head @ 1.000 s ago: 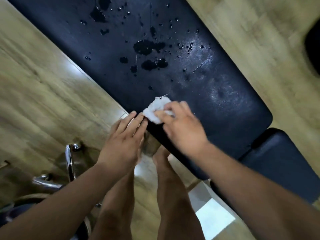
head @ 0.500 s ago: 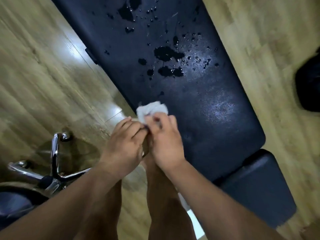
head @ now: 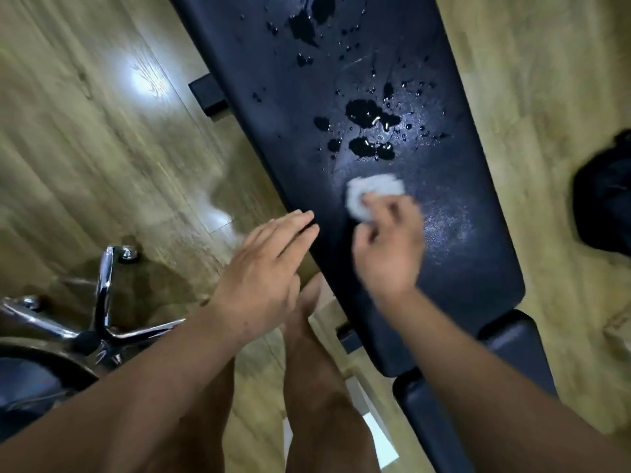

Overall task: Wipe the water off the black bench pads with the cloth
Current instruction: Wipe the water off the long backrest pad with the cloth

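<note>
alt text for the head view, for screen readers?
The right hand holds a crumpled white cloth on the long black bench pad, just short of puddles of water. The left hand is open, fingertips at the pad's edge. A chrome chair base stands on the wood floor.

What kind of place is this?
Likely a home gym or mixed-use room, though I can't be sure: a black padded weight bench with water on it, a wood-look plank floor, and a chrome office-chair base beside it. The right hand grips a white cloth on the bench.
</note>
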`<state>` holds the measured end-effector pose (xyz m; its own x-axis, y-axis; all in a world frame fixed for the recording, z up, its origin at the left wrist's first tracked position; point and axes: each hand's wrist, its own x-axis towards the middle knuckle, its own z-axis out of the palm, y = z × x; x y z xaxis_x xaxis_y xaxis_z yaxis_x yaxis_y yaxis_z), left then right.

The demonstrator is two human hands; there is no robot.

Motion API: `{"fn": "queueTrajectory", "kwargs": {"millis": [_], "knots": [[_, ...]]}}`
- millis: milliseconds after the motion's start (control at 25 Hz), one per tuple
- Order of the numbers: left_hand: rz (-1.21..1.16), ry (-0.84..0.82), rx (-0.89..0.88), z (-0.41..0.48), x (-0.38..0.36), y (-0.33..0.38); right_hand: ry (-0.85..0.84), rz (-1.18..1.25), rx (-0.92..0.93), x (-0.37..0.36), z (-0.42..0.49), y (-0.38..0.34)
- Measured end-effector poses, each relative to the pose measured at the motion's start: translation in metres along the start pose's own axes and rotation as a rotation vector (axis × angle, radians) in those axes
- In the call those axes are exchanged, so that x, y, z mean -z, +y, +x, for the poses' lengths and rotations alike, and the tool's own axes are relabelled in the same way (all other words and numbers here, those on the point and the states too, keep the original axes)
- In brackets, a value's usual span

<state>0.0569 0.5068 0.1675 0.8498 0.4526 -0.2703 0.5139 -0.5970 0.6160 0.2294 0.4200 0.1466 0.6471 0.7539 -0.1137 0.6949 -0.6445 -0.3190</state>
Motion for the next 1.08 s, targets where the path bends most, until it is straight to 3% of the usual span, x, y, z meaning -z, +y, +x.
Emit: {"fn": "queueTrajectory", "kwargs": {"millis": [120, 160, 200, 320, 360, 480, 560, 640, 720, 800, 880, 960, 1080], "knots": [[-0.012, 0.03, 0.009, -0.004, 0.004, -0.015, -0.227, -0.047, 0.474, -0.003, -0.012, -0.013], [-0.001, 0.02, 0.016, -0.006, 0.005, -0.023, -0.218, -0.068, 0.493, 0.004, 0.004, 0.004], [0.005, 0.001, 0.015, -0.008, 0.003, -0.029, -0.189, -0.1, 0.396, 0.012, 0.018, 0.025], [-0.028, -0.015, -0.026, -0.013, -0.004, -0.031, -0.059, -0.217, -0.244, 0.045, 0.027, 0.094], [-0.052, -0.009, -0.036, -0.013, -0.008, -0.026, -0.023, -0.237, -0.375, 0.051, 0.011, 0.102], [-0.115, -0.021, 0.012, -0.013, -0.019, -0.012, -0.095, -0.201, -0.412, 0.035, -0.064, 0.06], [-0.149, -0.031, 0.101, -0.02, -0.029, -0.008, -0.27, -0.11, -0.184, 0.02, -0.104, 0.01], [-0.152, -0.02, 0.193, -0.031, -0.035, -0.013, -0.392, -0.072, 0.231, 0.004, -0.094, -0.027], [-0.181, 0.054, 0.282, -0.038, -0.035, -0.029, -0.339, -0.141, 0.556, -0.022, -0.025, -0.058], [-0.215, 0.168, 0.382, -0.039, -0.026, -0.047, -0.178, -0.421, 0.829, -0.041, 0.043, -0.087], [-0.203, 0.203, 0.435, -0.041, -0.022, -0.058, -0.12, -0.606, 0.985, -0.043, 0.065, -0.093], [-0.177, 0.179, 0.426, -0.048, -0.023, -0.055, -0.338, -0.783, 1.09, -0.029, 0.029, -0.071], [-0.196, 0.06, 0.411, -0.069, -0.034, -0.024, -0.877, -1.052, 1.292, 0.018, -0.069, -0.004]]}}
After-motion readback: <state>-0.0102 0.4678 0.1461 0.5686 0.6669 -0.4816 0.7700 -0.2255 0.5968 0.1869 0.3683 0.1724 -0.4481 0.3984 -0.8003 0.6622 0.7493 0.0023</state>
